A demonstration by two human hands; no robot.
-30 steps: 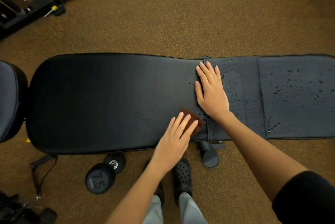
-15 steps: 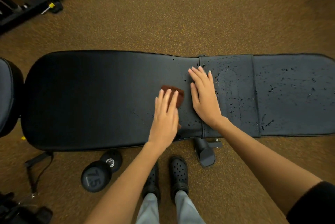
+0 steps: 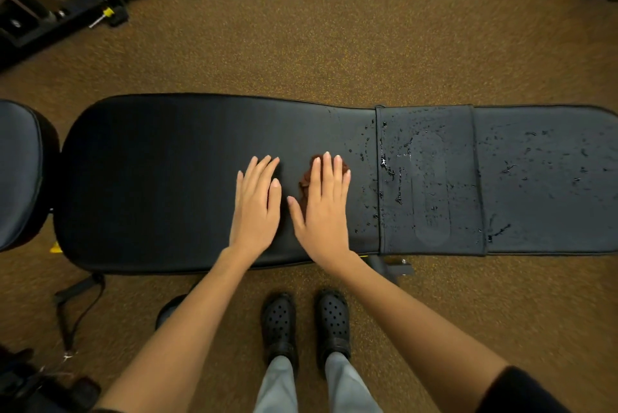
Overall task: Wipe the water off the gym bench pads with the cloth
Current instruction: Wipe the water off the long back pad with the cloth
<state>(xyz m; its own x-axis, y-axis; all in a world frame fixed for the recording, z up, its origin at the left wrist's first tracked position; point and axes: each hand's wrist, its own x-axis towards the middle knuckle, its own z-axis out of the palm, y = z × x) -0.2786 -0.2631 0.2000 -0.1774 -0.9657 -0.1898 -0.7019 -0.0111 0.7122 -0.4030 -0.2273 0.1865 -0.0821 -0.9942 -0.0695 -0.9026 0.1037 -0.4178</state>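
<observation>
black bench pad (image 3: 167,178), rust-brown cloth (image 3: 306,178), speckled ochre carpet (image 3: 301,45), black perforated clogs (image 3: 277,322)

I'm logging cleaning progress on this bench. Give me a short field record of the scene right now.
surface: long black padded gym bench
cloth: small reddish-brown cloth, flat on the bench
right hand: fingers straight, pressing the cloth, no grip
left hand: flat on bare pad beside the cloth
water: water droplets on the pads right of the cloth
dry part: pad left of the hands shows no drops
</observation>
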